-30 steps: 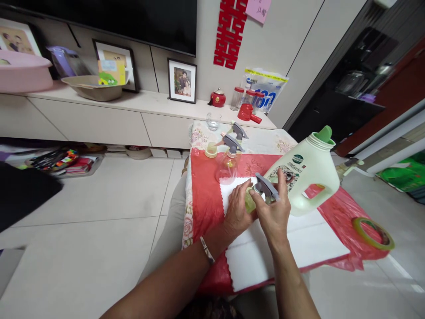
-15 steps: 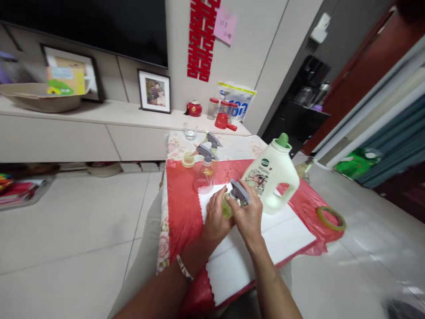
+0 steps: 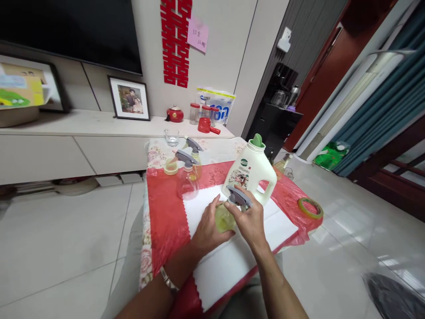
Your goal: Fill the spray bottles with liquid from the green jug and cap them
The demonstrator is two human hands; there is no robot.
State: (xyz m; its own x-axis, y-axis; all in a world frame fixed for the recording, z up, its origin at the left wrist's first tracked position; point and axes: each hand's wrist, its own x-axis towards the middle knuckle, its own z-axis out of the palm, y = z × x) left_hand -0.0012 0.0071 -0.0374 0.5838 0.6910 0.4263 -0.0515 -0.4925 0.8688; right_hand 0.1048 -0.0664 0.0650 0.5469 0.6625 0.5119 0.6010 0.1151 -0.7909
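My left hand [image 3: 208, 228] is wrapped around the body of a small spray bottle [image 3: 224, 219] with yellow-green liquid in it. At the bottle's neck, my right hand [image 3: 249, 219] grips just under the grey trigger head [image 3: 239, 197]. The bottle is held over a white sheet [image 3: 229, 262]. Right behind my hands stands a large cream jug [image 3: 251, 170] with a green spout and no cap on it. To the left are a clear pinkish spray bottle [image 3: 188, 185] with a grey trigger, another spray bottle [image 3: 196, 158] behind it, and a pale yellow-green cap [image 3: 171, 166].
Red plastic [image 3: 166, 221] covers much of the table over a floral cloth. A roll of tape [image 3: 310, 208] lies at the right edge. A glass cup [image 3: 171, 137] sits at the back. Beyond is a low cabinet [image 3: 40, 150] with jars, a red pot [image 3: 175, 114] and a framed photo [image 3: 129, 98].
The view has swung to the right. More of the held bottle's body shows now between my hands, which keep their grip on it. The other items on the table stay put.
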